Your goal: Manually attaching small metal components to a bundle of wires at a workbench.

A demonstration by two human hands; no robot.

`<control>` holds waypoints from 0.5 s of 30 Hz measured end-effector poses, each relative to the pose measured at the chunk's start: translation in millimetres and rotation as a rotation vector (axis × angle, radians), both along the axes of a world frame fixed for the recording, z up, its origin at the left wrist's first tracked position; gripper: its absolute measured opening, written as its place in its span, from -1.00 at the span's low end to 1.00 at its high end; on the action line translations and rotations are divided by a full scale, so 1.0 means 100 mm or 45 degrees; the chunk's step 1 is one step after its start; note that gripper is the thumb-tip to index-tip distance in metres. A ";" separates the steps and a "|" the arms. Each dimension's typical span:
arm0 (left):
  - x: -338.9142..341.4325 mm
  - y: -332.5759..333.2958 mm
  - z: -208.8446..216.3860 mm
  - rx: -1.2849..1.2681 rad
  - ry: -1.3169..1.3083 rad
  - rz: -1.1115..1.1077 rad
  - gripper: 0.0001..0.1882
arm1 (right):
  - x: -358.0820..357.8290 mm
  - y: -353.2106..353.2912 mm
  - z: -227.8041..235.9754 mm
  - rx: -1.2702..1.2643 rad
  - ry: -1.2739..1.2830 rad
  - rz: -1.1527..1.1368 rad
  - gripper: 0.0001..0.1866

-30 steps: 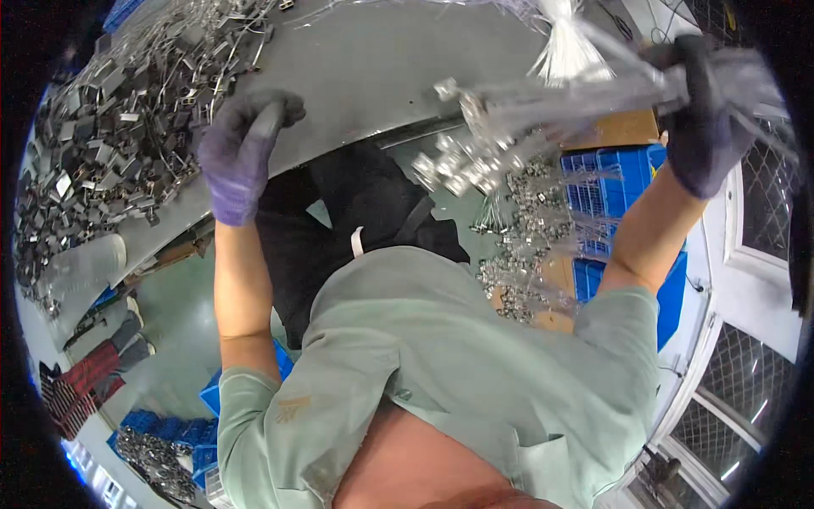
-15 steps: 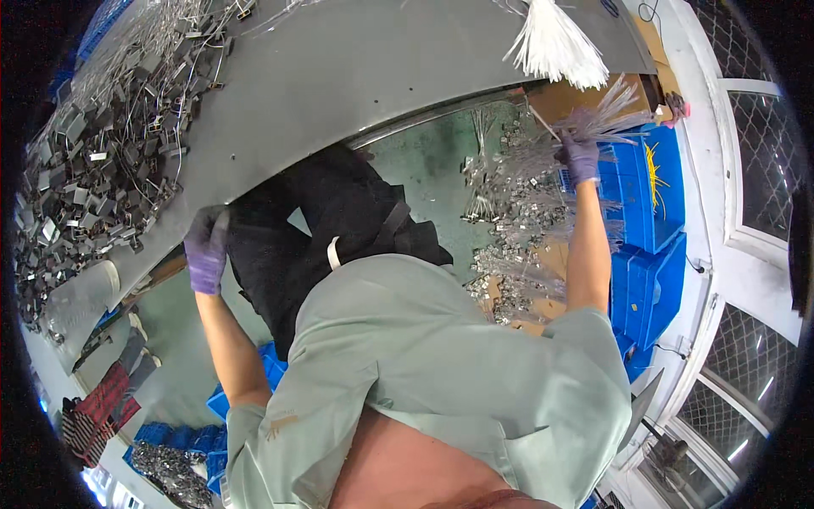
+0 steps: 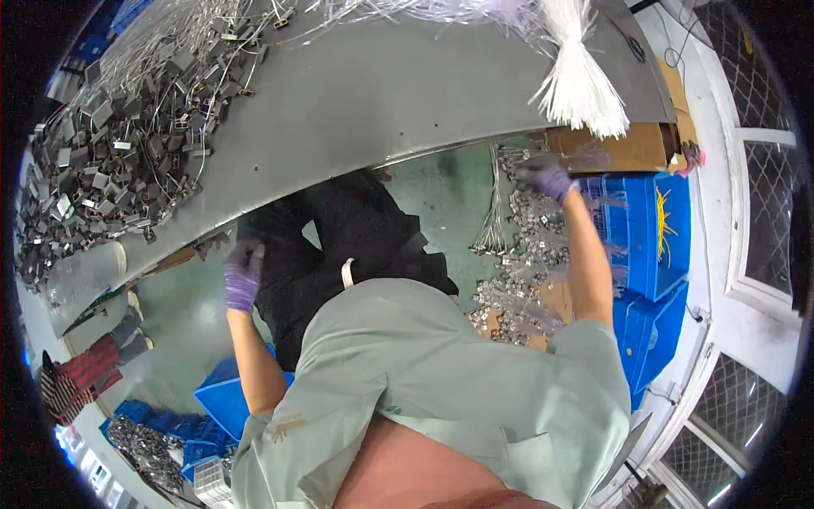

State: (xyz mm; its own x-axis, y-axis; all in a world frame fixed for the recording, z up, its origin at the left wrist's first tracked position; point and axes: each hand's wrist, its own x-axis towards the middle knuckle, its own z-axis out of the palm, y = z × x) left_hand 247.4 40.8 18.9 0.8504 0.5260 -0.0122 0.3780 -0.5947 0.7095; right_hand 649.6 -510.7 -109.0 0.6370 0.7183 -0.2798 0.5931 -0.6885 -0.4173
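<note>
My left hand (image 3: 243,276), in a purple and grey glove, is beside my black trousers (image 3: 356,225), just below the grey table's (image 3: 339,106) near edge. Its fingers are apart, with nothing seen in them. On the right, my gloved right hand (image 3: 549,180) reaches over a heap of small metal pieces with thin clear strands (image 3: 534,220), below the table edge. Those fingers are blurred against the heap, so a grip cannot be made out. A bunch of white strands (image 3: 581,89) hangs over the table's right front edge.
Dark block-shaped pieces with pale wires (image 3: 102,170) are piled on the left of the table. Stacked blue crates (image 3: 649,288) stand by the right wall, beside a cardboard box (image 3: 615,148). Behind on the left are another blue crate (image 3: 233,394) and a person (image 3: 89,369).
My right hand has moved left and down onto the heap; the clear strands it held are no longer in its grasp. My left hand has come away from the table edge toward my trousers.
</note>
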 end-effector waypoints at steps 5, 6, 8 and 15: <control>0.03 0.01 -0.08 -0.068 0.139 -0.041 -0.81 | -0.36 1.65 1.70 0.294 0.808 -0.497 -0.51; 0.05 -0.02 -0.05 -0.028 0.080 -0.055 -0.81 | -0.28 1.79 1.79 0.397 0.673 -0.504 -0.51; 0.03 0.00 -0.06 0.015 0.010 -0.051 -0.82 | 0.05 2.06 1.85 0.473 0.743 -0.524 -0.64; -0.11 0.12 0.07 -0.057 0.059 0.041 -0.84 | 1.74 2.73 0.89 0.473 0.351 -0.730 -0.73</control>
